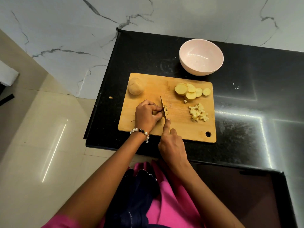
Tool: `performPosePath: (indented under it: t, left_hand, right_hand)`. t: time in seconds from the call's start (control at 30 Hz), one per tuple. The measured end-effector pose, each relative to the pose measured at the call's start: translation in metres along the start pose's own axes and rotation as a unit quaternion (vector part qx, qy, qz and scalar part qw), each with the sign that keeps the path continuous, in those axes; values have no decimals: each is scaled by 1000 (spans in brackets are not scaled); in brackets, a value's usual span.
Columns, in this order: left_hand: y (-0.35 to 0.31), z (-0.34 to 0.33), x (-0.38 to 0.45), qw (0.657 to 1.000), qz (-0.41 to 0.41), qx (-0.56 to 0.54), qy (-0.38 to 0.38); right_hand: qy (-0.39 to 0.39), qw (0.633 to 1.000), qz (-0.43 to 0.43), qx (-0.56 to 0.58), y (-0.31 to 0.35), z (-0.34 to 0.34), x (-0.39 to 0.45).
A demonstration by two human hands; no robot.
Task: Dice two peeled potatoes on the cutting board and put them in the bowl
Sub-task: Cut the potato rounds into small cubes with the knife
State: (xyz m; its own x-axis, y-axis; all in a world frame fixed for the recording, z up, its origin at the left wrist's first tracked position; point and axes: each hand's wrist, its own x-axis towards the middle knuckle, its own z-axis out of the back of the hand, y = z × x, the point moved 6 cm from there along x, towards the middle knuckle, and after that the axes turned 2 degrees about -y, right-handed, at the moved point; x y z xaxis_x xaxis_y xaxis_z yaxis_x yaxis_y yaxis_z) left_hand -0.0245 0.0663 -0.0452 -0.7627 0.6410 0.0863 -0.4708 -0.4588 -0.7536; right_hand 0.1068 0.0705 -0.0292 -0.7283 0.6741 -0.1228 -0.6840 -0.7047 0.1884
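I watch the left hand point(146, 116) pinch a small stack of potato strips point(165, 109) against the cutting board point(177, 127), fingers curled over them; the right hand point(171, 143) is clenched round the handle of the knife point(163, 108), forefinger laid along the spine, blade edge down on the board; the handle itself is hidden inside the fist.

The relation that matters: the blade runs away from the person, near to far, and the strips lie across it, so each cut falls crosswise to their long axis; the uncut part sits left of the blade under the left fingertips, touching the steel, while the cut bits fall to its right. I judge the next stroke needs the left grip to creep leftward, knuckles kept ahead of the edge; the fingers are very close, and that is the risk.

The remaining slices point(191, 92) lie fanned at the far right of the board; a heap of dice point(199, 113) lies just nearer; the second potato point(135, 86), whole, rests at the far left corner; the bowl point(201, 56) stands on the bench point(148, 55) beyond the board, holding nothing I can see. I judge the task well short of half done.
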Motion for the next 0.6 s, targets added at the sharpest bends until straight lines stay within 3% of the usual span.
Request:
performPosePath:
  t: [0.2,0.3,0.47,0.6]
  left_hand:
    - [-3,2,-2,1000,21,4,-15]
    - [-5,3,-2,999,29,8,-11]
    - [-7,5,-5,999,51,11,-15]
    - [-16,-4,-7,995,32,64,63]
  right_hand:
    - [-20,1000,22,5,-13,-12,-38]
    - [-15,998,-7,69,-20,-7,-40]
    - [-70,985,1,155,-28,11,-23]
    - [-112,976,-2,187,-41,16,-9]
